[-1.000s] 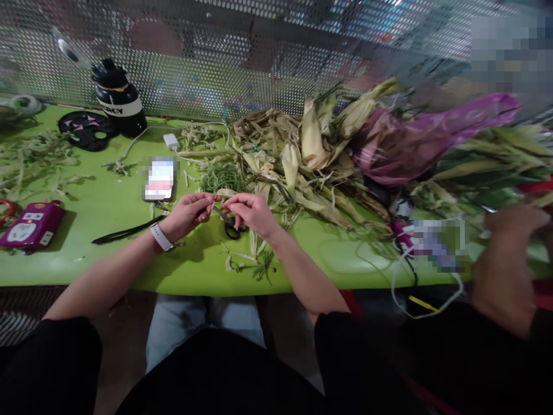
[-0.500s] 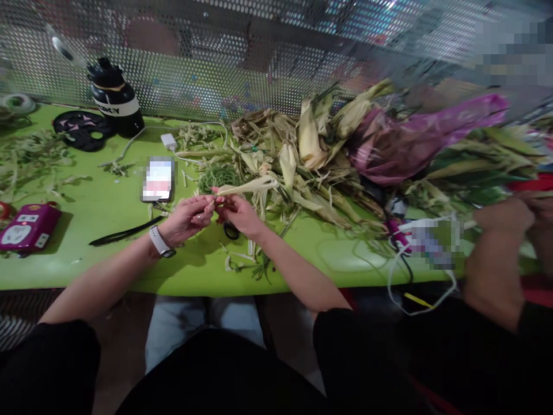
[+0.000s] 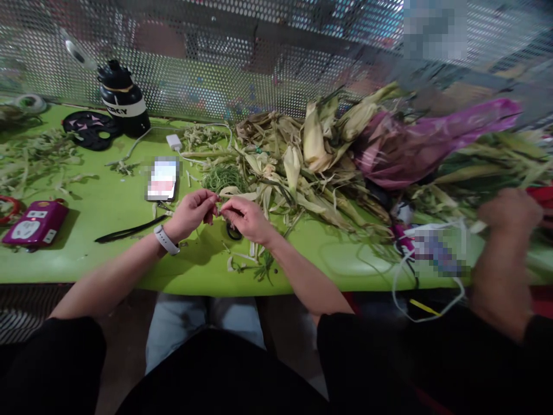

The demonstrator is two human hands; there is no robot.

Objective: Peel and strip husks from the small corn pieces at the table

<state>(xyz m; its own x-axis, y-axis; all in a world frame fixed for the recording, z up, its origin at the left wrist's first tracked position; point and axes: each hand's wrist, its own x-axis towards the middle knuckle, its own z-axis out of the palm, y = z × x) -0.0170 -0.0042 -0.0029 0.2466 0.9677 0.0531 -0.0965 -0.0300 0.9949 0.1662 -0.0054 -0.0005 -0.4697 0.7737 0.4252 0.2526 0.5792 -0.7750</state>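
Note:
My left hand [image 3: 194, 214], with a white-banded watch [image 3: 166, 240] at the wrist, pinches with bent fingers. Its fingertips almost meet those of my right hand [image 3: 249, 219], which is closed in a pinch too. A pale corn husk strip [image 3: 230, 191] shows just above the right fingers; the part between the fingertips is small and mostly hidden. Behind the hands lies a bundle of thin green strands [image 3: 222, 177]. A black ring-shaped thing [image 3: 234, 232] sits on the green table [image 3: 194, 271] below my right hand. Husk scraps [image 3: 246, 257] lie nearer the edge.
A heap of corn husks [image 3: 317, 147] and a purple plastic bag [image 3: 397, 150] fill the back right. Left are a phone [image 3: 163, 178], a black bottle [image 3: 125, 104] and a purple power socket box [image 3: 37, 223]. Another person's hand [image 3: 510, 213] works at the right.
My hands stay together. The husk strip that stuck out to the right between them now shows only as a short piece above the right fingers. The other person's arm has shifted.

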